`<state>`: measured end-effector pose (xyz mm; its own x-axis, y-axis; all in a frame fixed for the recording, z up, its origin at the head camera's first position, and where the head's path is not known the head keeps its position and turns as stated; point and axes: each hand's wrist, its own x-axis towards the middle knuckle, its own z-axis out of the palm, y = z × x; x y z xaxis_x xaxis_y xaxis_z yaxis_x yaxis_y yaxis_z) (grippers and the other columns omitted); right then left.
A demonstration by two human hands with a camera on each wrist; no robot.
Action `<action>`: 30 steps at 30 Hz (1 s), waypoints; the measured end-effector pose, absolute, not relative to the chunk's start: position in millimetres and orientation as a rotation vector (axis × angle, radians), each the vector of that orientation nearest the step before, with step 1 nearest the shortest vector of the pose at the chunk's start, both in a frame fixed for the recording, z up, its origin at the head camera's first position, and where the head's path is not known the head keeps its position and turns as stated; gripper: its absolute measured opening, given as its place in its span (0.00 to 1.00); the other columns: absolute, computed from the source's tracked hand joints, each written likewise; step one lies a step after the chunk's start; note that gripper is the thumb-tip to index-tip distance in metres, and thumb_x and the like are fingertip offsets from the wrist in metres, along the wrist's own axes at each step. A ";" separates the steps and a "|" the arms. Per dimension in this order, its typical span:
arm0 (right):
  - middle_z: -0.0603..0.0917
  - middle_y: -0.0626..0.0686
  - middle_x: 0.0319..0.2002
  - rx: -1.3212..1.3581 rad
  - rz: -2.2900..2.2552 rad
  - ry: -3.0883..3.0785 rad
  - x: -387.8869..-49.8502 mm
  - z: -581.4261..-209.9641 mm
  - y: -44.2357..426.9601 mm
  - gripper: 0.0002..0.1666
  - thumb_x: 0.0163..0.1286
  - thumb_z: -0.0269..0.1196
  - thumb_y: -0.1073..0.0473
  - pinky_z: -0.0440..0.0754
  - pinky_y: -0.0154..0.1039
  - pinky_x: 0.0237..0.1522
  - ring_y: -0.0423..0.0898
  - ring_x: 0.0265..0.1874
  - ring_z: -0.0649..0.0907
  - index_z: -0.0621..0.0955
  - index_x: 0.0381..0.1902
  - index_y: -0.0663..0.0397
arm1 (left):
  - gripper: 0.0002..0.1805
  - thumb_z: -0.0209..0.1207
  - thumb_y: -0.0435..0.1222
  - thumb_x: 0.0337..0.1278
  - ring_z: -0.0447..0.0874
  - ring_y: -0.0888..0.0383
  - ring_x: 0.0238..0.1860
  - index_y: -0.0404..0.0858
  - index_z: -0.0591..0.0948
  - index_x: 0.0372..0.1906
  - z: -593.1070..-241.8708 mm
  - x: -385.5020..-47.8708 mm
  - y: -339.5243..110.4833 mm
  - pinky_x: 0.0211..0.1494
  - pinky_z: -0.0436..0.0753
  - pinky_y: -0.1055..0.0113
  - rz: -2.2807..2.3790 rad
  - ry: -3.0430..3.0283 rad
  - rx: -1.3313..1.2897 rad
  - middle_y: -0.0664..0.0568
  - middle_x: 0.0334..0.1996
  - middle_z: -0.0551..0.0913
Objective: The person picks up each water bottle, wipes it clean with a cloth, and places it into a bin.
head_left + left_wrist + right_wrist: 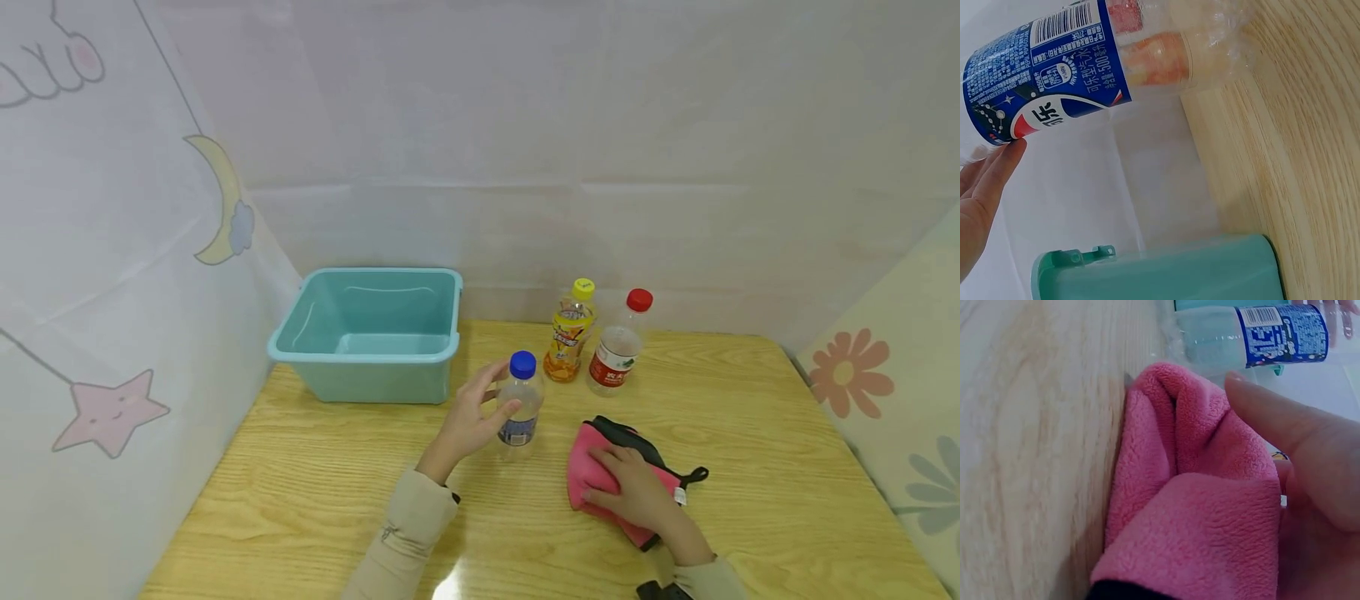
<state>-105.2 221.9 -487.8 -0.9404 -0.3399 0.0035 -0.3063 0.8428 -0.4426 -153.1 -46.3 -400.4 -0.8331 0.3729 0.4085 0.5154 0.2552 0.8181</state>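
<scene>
My left hand (472, 417) holds a clear plastic cola bottle (519, 429) with a blue cap, thumb on the near side and fingers round the far side near its top. The bottle stands upright; its blue label (1079, 56) fills the upper part of the left wrist view. To the right, my right hand (637, 492) grips a folded pink and black cloth (588, 467) lying on the table. Its fluffy pink side (1204, 531) is bunched under the thumb in the right wrist view; the other fingers are mostly hidden there.
An open teal bin (375, 358) stands at the back left of the wooden table (315, 492). Behind the cola bottle are a yellow-capped bottle (570, 333) with some orange drink and a red-capped clear bottle (617, 358). A pale printed sheet (480, 125) hangs behind the table.
</scene>
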 end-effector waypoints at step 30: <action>0.82 0.58 0.40 -0.536 -1.395 2.900 -132.9 -479.6 188.1 0.18 0.65 0.58 0.62 0.81 0.39 0.37 0.49 0.39 0.81 0.76 0.52 0.65 | 0.26 0.59 0.22 0.49 0.72 0.38 0.51 0.22 0.67 0.56 -403.6 -136.7 -84.1 0.47 0.78 0.51 -1.574 -2.238 -0.851 0.32 0.50 0.73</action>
